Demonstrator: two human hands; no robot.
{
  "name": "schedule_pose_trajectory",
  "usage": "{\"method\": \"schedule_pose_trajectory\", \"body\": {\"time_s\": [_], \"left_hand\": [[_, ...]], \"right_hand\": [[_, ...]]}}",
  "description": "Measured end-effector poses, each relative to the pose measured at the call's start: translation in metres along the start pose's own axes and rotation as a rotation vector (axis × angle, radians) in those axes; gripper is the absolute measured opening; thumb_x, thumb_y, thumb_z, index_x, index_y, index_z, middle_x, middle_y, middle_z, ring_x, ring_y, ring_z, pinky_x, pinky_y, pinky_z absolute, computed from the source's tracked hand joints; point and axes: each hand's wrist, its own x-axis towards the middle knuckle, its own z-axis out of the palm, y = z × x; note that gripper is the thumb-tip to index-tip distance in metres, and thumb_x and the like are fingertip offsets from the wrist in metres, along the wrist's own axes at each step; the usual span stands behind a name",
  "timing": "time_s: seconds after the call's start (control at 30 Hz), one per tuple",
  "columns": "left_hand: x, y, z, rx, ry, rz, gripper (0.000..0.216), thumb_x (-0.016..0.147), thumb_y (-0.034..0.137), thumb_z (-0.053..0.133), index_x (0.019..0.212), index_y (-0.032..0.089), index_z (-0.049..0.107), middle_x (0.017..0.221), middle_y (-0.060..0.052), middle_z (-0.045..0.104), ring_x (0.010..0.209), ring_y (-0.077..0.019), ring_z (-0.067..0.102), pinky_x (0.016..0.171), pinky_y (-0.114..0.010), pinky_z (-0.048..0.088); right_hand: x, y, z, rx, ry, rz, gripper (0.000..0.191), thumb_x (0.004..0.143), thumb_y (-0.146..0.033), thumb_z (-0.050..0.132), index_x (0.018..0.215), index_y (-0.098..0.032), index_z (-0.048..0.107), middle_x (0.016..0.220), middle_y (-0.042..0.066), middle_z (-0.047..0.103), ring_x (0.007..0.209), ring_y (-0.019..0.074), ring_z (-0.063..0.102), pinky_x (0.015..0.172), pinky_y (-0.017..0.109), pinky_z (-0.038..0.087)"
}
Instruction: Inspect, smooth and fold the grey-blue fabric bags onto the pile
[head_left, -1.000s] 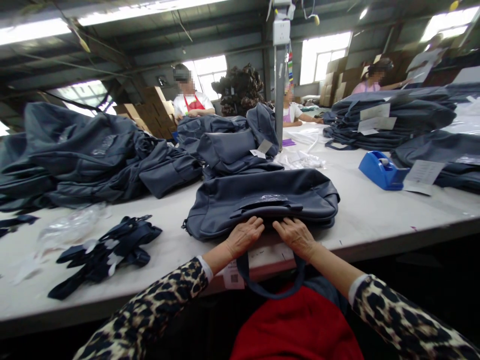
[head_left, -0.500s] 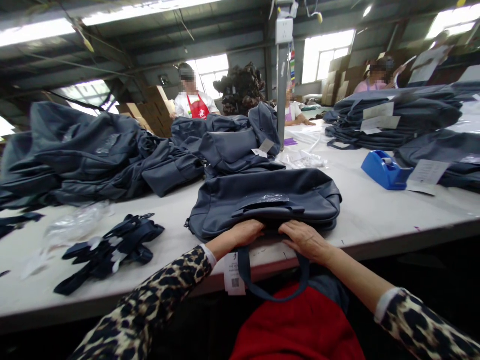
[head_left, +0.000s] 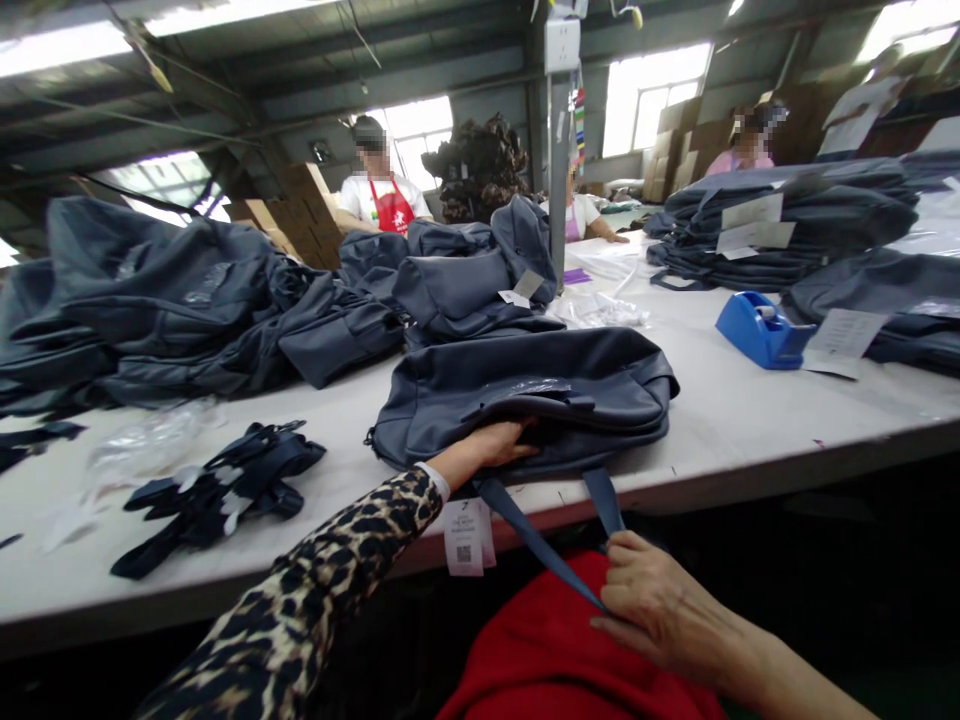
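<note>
A dark blue-grey duffel bag point(head_left: 622, 375) lies on its side at the table's front edge, its near side gaping. My left hand point(head_left: 506, 445) grips the bag at the lip of this gap, its fingertips partly hidden in the folds. Closed around the bag's webbing handle point(head_left: 536, 535), my right hand point(head_left: 649, 600) is below the table edge, in front of a red apron point(head_left: 547, 650). The handle is drawn tight towards me. A white printed tag point(head_left: 465, 540) with a square code hangs off the edge, left of the handle.
More bags are heaped at the left point(head_left: 165, 310) and stacked at the right point(head_left: 825, 225). Dark straps point(head_left: 225, 490) lie front left beside clear plastic point(head_left: 150, 445). A blue tape dispenser point(head_left: 761, 330) stands right. Behind the bags rises a metal post point(head_left: 557, 170). Co-workers stand across the table.
My right hand has left the bag's front edge, moved down towards me and taken hold of the handle, which is now pulled taut. My left hand stays at the bag's edge.
</note>
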Motion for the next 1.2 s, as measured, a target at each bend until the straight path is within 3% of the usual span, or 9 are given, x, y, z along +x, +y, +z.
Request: {"method": "schedule_pose_trajectory", "body": {"time_s": [0.23, 0.37, 0.47, 0.57, 0.67, 0.77, 0.93, 1.07, 1.2], "left_hand": [[-0.005, 0.003, 0.013, -0.004, 0.029, 0.042, 0.063, 0.090, 0.048, 0.060, 0.143, 0.018, 0.044, 0.144, -0.013, 0.050, 0.130, -0.0305, 0.050, 0.108, -0.038, 0.041], [-0.013, 0.003, 0.017, -0.053, 0.013, 0.053, 0.066, 0.091, 0.050, 0.057, 0.148, 0.022, 0.038, 0.147, -0.010, 0.048, 0.131, -0.0303, 0.050, 0.111, -0.040, 0.038], [-0.017, 0.003, 0.016, -0.073, -0.013, 0.057, 0.067, 0.091, 0.051, 0.057, 0.148, 0.021, 0.040, 0.147, -0.011, 0.048, 0.131, -0.0315, 0.050, 0.111, -0.040, 0.038], [-0.026, 0.000, 0.016, -0.050, -0.042, 0.089, 0.062, 0.093, 0.052, 0.053, 0.146, 0.021, 0.044, 0.148, -0.012, 0.046, 0.130, -0.0315, 0.051, 0.109, -0.039, 0.040], [-0.041, -0.007, 0.023, 0.012, -0.019, 0.157, 0.059, 0.096, 0.047, 0.050, 0.148, 0.021, 0.040, 0.150, -0.015, 0.043, 0.128, -0.0295, 0.053, 0.108, -0.039, 0.041], [-0.053, -0.013, 0.032, 0.076, 0.020, 0.190, 0.057, 0.097, 0.044, 0.050, 0.148, 0.020, 0.039, 0.145, -0.017, 0.047, 0.118, -0.0265, 0.060, 0.104, -0.038, 0.044], [-0.057, -0.021, 0.037, 0.110, 0.065, 0.250, 0.051, 0.097, 0.042, 0.051, 0.142, 0.017, 0.047, 0.138, -0.017, 0.053, 0.114, -0.0268, 0.063, 0.100, -0.039, 0.048], [-0.066, -0.012, 0.032, 0.175, 0.075, 0.251, 0.045, 0.097, 0.039, 0.052, 0.134, 0.013, 0.053, 0.130, -0.017, 0.059, 0.112, -0.0259, 0.063, 0.096, -0.036, 0.051], [-0.078, 0.018, 0.020, 0.336, 0.311, 0.320, 0.032, 0.098, 0.025, 0.050, 0.129, 0.017, 0.056, 0.124, -0.011, 0.062, 0.110, -0.0222, 0.061, 0.094, -0.034, 0.051]], "right_hand": [[-0.016, -0.004, 0.016, 0.060, -0.092, 0.110, 0.027, 0.092, -0.035, 0.059, 0.069, -0.020, 0.060, 0.068, 0.000, 0.062, 0.073, 0.0153, 0.056, 0.097, 0.037, 0.039], [-0.001, 0.021, 0.000, 0.117, 0.152, 0.096, 0.023, 0.098, -0.037, 0.049, 0.103, -0.021, 0.065, 0.103, 0.006, 0.068, 0.096, 0.0174, 0.060, 0.091, 0.030, 0.046], [0.022, 0.061, -0.017, -0.141, 0.364, 0.133, 0.023, 0.099, -0.024, 0.046, 0.114, -0.019, 0.062, 0.115, 0.009, 0.067, 0.106, 0.0201, 0.059, 0.090, 0.033, 0.046], [0.041, 0.095, -0.020, -0.452, 0.308, 0.090, 0.023, 0.093, -0.014, 0.053, 0.113, -0.017, 0.064, 0.115, 0.009, 0.068, 0.104, 0.0234, 0.059, 0.086, 0.036, 0.045], [0.047, 0.106, -0.014, -0.560, 0.261, 0.082, 0.027, 0.089, -0.008, 0.054, 0.113, -0.015, 0.064, 0.114, 0.009, 0.067, 0.100, 0.0231, 0.058, 0.082, 0.035, 0.042], [0.046, 0.102, -0.009, -0.611, 0.272, 0.110, 0.029, 0.089, -0.006, 0.051, 0.114, -0.013, 0.062, 0.112, 0.010, 0.066, 0.098, 0.0229, 0.056, 0.080, 0.035, 0.036], [0.048, 0.102, -0.014, -0.572, 0.281, 0.158, 0.019, 0.087, -0.004, 0.050, 0.092, -0.015, 0.065, 0.084, 0.007, 0.065, 0.081, 0.0207, 0.052, 0.074, 0.035, 0.029], [0.049, 0.107, -0.017, -0.531, 0.271, 0.118, 0.021, 0.083, -0.002, 0.052, 0.089, -0.018, 0.065, 0.080, 0.003, 0.065, 0.080, 0.0186, 0.050, 0.075, 0.034, 0.027], [0.047, 0.106, -0.015, -0.522, 0.282, 0.116, 0.019, 0.086, -0.004, 0.052, 0.087, -0.018, 0.064, 0.079, 0.003, 0.065, 0.079, 0.0190, 0.049, 0.075, 0.034, 0.026]]}}
